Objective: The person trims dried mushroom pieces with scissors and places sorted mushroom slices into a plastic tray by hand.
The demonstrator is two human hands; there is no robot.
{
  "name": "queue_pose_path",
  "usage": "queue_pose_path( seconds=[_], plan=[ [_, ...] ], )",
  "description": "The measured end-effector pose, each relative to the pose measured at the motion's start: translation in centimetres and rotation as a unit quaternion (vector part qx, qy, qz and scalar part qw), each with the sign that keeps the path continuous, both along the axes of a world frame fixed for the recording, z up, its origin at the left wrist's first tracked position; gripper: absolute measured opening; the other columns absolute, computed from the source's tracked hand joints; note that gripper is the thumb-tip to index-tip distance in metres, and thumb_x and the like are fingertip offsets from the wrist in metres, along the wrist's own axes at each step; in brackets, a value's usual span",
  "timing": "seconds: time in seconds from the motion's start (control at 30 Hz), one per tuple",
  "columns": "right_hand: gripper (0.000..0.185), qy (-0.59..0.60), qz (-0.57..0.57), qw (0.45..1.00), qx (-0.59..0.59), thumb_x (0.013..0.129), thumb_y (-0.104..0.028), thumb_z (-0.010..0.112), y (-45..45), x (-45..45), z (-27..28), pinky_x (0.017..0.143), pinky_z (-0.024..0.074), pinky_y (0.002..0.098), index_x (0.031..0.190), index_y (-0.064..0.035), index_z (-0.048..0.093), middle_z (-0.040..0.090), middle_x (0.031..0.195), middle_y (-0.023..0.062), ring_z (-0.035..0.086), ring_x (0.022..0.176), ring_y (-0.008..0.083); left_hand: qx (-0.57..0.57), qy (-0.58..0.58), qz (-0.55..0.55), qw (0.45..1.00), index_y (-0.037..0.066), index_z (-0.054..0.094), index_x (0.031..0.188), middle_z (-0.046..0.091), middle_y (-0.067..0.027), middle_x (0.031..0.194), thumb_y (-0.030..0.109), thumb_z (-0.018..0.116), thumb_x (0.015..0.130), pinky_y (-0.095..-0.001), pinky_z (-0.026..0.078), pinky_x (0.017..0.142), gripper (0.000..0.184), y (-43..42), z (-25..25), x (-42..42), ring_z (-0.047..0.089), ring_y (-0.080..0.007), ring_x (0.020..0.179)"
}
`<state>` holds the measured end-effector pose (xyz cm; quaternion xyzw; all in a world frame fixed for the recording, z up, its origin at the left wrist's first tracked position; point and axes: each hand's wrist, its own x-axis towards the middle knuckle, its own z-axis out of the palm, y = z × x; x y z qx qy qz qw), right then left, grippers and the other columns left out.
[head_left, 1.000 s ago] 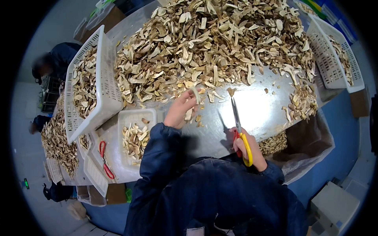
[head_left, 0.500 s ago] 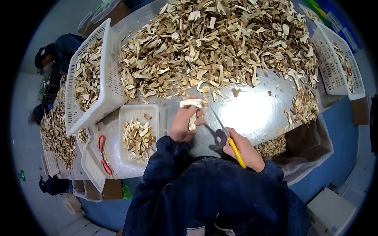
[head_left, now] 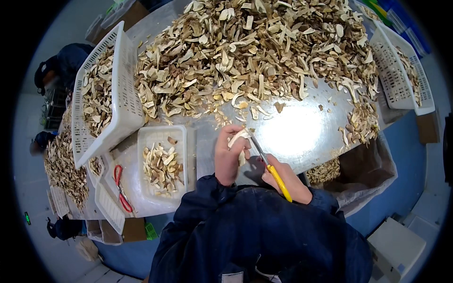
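My left hand point(head_left: 228, 158) is closed around pale mushroom slices. One curved slice point(head_left: 239, 136) sticks out between thumb and fingers, and another pale piece point(head_left: 242, 158) shows lower, by the palm. My right hand point(head_left: 289, 181) grips a yellow-handled knife point(head_left: 278, 180) whose metal blade points up and left. Its tip meets the right end of the curved slice, close to my left fingertips. Both hands are over the near edge of the metal table point(head_left: 207, 155). Beyond them lies a big heap of mushroom slices point(head_left: 255, 56).
Left of my hands is a white tray point(head_left: 184, 155) of cut pieces, then a red-handled tool point(head_left: 119, 181). Full white baskets stand at left point(head_left: 128, 85) and right point(head_left: 396, 82). A lined bin point(head_left: 373, 174) is below the right edge. Co-workers point(head_left: 71, 63) are at far left.
My left hand has moved slightly right and down with the slices, and the fingers have turned upward. The knife blade, apart from the slice before, now touches its end.
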<state>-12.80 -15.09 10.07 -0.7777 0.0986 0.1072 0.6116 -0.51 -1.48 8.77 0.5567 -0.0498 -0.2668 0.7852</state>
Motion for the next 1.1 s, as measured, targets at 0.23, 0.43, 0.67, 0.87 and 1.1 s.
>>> queue_pose_path(
  seconds=[0.23, 0.43, 0.67, 0.87, 1.1],
  plan=[
    [0.039, -0.013, -0.020, 0.999, -0.024, 0.087, -0.023, 0.067, 0.0, -0.2, -0.5, 0.059, 0.0439, 0.0397, 0.112, -0.0005, 0.048, 0.058, 0.075, 0.0219, 0.059, 0.068, 0.0411, 0.023, 0.034, -0.001, 0.999, 0.006, 0.047, 0.111, 0.057, -0.0077, 0.076, 0.015, 0.051, 0.093, -0.0234, 0.042, 0.053, 0.021, 0.3, 0.1, 0.5, 0.052, -0.0114, 0.058],
    [0.047, -0.004, -0.014, 0.998, -0.053, 0.085, -0.025, 0.069, -0.6, -0.4, 0.0, 0.062, 0.0443, 0.0412, 0.116, 0.0002, 0.044, 0.058, 0.078, 0.0215, 0.059, 0.072, 0.0411, -0.082, 0.092, -0.021, 0.992, 0.007, 0.045, 0.111, 0.057, -0.0080, 0.076, 0.017, 0.047, 0.096, -0.0232, 0.041, 0.053, 0.018, 0.8, 0.1, 0.9, 0.051, -0.0120, 0.058],
    [0.053, 0.002, 0.027, 0.996, -0.086, 0.084, -0.029, 0.070, -0.4, -0.4, 0.4, 0.067, 0.0445, 0.0416, 0.119, -0.0006, 0.042, 0.057, 0.084, 0.0197, 0.057, 0.077, 0.0392, 0.040, -0.060, 0.034, 0.997, 0.005, 0.042, 0.111, 0.057, -0.0080, 0.075, 0.018, 0.048, 0.096, -0.0226, 0.041, 0.053, 0.021, 0.7, -0.2, 0.2, 0.051, -0.0110, 0.057],
    [0.052, 0.013, 0.032, 0.997, -0.067, 0.085, -0.029, 0.068, -0.2, -0.3, 0.4, 0.069, 0.0441, 0.0424, 0.120, -0.0006, 0.041, 0.057, 0.088, 0.0207, 0.057, 0.081, 0.0406, 0.123, -0.139, 0.043, 0.982, 0.001, 0.042, 0.107, 0.058, -0.0099, 0.076, 0.011, 0.048, 0.094, -0.0235, 0.043, 0.055, 0.017, 0.6, -0.2, -0.3, 0.051, -0.0103, 0.058],
    [0.040, 0.025, 0.059, 0.996, -0.056, 0.089, -0.029, 0.062, 0.3, -0.5, 0.0, 0.066, 0.0447, 0.0442, 0.110, 0.0009, 0.048, 0.059, 0.080, 0.0244, 0.058, 0.077, 0.0451, 0.090, -0.102, 0.059, 0.989, 0.002, 0.042, 0.106, 0.058, -0.0080, 0.077, 0.011, 0.049, 0.095, -0.0229, 0.041, 0.054, 0.016, 1.2, -0.9, -1.4, 0.050, -0.0088, 0.060]
  ],
)
